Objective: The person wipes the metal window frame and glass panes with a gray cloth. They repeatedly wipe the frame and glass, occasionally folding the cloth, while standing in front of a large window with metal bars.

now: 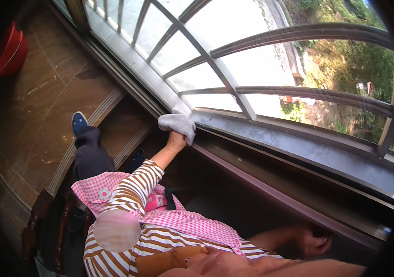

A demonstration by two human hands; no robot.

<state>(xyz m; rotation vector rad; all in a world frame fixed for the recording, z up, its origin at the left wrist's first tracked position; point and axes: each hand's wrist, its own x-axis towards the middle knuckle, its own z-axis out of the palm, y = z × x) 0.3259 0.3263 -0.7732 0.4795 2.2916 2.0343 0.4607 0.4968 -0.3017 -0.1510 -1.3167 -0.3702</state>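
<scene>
A grey cloth [179, 125] is bunched over my left hand [176, 140], which presses it on the corner where two stretches of dark window frame [249, 147] meet. My left arm is stretched out in a brown-and-white striped sleeve. My right hand [314, 240] is low on the right, fingers curled in shadow, close to the pinkish edge of a dark ledge [273, 195]. Whether those fingers grip anything cannot be told. A pink checked apron [197, 223] covers my front.
Beyond the frame runs a metal window grille [214, 64], with greenery outside. To the left, brown stone steps [54, 104] carry grooved edge strips, and my blue shoe [79, 122] stands there. A red bucket [13, 52] is at the far left. Dark turned-wood posts [37, 221] rise at lower left.
</scene>
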